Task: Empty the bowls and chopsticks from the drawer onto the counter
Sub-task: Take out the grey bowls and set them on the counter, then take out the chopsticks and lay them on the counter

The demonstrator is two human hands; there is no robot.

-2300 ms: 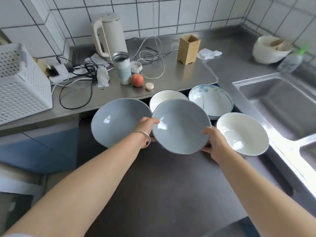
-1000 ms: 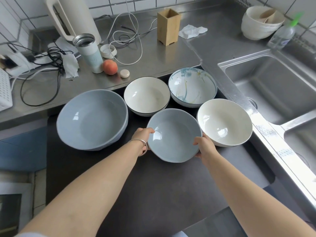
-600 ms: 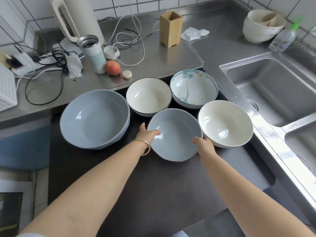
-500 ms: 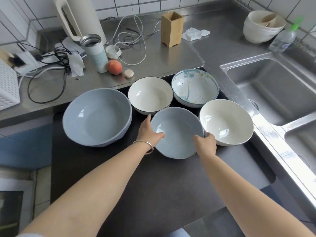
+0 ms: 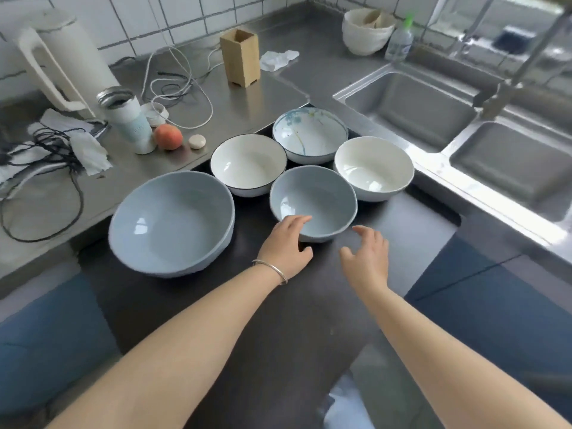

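A small grey-blue bowl (image 5: 318, 196) stands on the dark surface (image 5: 247, 320) amid other bowls. My left hand (image 5: 286, 246) lies at its near left rim, fingers relaxed and touching the rim. My right hand (image 5: 368, 255) hovers just off its near right side, fingers spread, holding nothing. A large grey-blue bowl (image 5: 171, 221) sits to the left. Behind are a white dark-rimmed bowl (image 5: 247, 162), a blue-patterned bowl (image 5: 309, 134) and a cream bowl (image 5: 374, 165). No chopsticks are in view.
The steel counter (image 5: 247, 97) behind holds a wooden holder (image 5: 240, 57), a peach (image 5: 168, 136), a tumbler (image 5: 128, 119), a white kettle (image 5: 65, 63), cables and tissues. A double sink (image 5: 433, 113) lies to the right, with stacked white bowls (image 5: 366, 30) behind it.
The small grey-blue bowl, held in both hands, came down onto the dark surface. Both hands have since let go and drawn back a little towards me.
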